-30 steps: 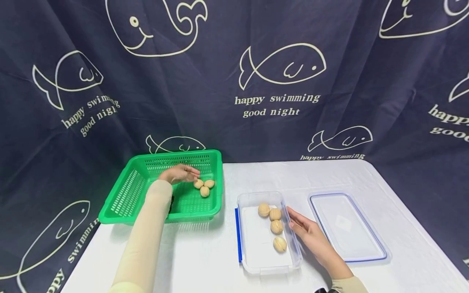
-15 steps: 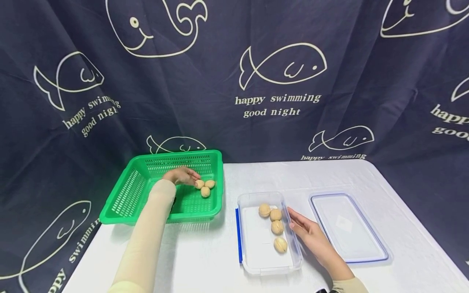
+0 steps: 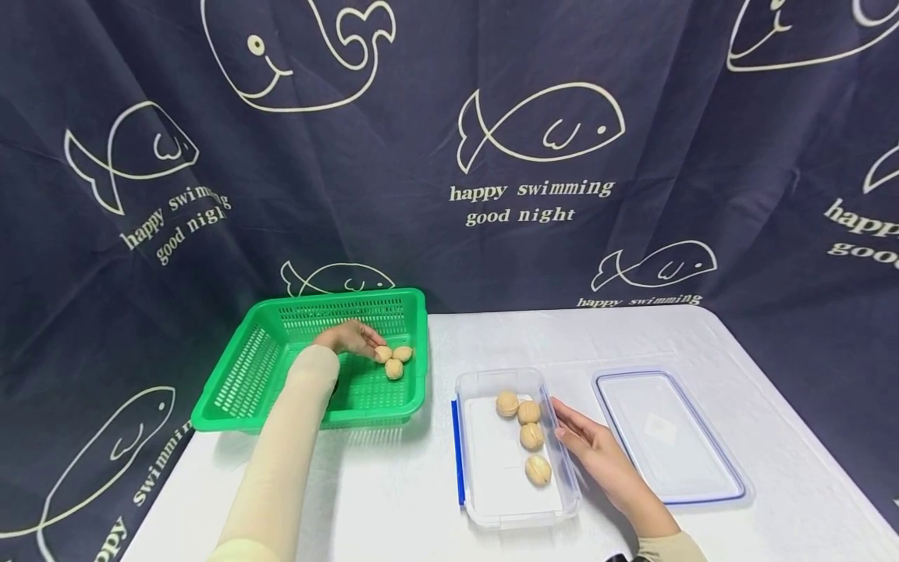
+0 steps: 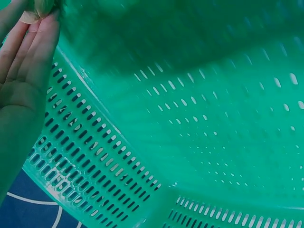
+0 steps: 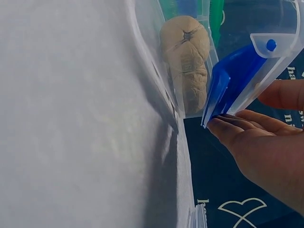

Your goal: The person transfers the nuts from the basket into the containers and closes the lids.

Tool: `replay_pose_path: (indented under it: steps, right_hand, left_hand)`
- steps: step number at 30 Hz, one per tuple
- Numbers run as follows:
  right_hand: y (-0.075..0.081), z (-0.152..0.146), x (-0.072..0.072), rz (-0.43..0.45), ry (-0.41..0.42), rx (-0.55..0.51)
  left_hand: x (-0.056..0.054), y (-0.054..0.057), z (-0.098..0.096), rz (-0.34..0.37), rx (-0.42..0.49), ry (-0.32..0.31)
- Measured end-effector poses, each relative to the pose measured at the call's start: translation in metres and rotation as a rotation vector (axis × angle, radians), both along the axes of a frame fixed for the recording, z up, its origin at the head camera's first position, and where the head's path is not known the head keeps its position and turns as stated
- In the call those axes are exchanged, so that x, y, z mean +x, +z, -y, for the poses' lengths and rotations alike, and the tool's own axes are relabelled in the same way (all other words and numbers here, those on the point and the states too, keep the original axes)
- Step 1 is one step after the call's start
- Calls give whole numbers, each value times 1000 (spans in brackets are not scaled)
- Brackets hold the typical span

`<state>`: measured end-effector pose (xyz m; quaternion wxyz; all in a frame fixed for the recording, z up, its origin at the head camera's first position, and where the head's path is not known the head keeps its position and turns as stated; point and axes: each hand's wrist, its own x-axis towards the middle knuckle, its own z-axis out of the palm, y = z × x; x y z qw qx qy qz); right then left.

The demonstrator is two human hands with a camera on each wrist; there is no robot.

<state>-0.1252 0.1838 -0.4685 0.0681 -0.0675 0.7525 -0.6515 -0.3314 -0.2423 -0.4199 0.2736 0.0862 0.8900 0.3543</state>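
Left hand (image 3: 349, 337) is reached into the green basket (image 3: 239, 375), fingertips laid against the nearest of three walnuts (image 3: 383, 353) clustered at the basket's right end; fingers appear fairly straight in the wrist view, and whether a pinch has closed on the nut cannot be told. Four more walnuts (image 3: 531, 435) are seen in the clear container (image 3: 516, 515) (in a loose line along its right wall). Right hand (image 3: 588, 446) is rested flat and relaxed against that container's right wall, nothing gripped, fingertips (image 5: 228, 128) just beside a blue latch (image 5: 228, 85). Risks judged: the touched nut could be rolled off into its two neighbours if contacted from one side only; a round shell could be dropped on the way over the basket's raised rim. The rim stands between the two vessels. The lid (image 3: 667, 437) lies apart to the right on the white table (image 3: 393, 484); a whale-print cloth (image 3: 534, 133) hangs behind.
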Motion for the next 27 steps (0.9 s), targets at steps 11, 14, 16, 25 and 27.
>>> replay_pose_path:
  steps: [11, 14, 16, 25, 27]
  right_hand:
    - [-1, 0, 0, 14, -11, 12]
    - [-2, 0, 0, 5, -7, 22]
    - [-2, -1, 0, 2, -7, 31]
    - [-1, 0, -2, 5, -8, 38]
    - [-2, 0, -1, 11, -10, 41]
  left_hand:
    - [1, 8, 4, -114, 54, 75]
    - [3, 16, 4, -119, 123, 94]
    - [6, 23, 2, -124, 147, 104]
    - [13, 42, -2, -139, 194, 128]
    - [16, 44, -4, -149, 205, 134]
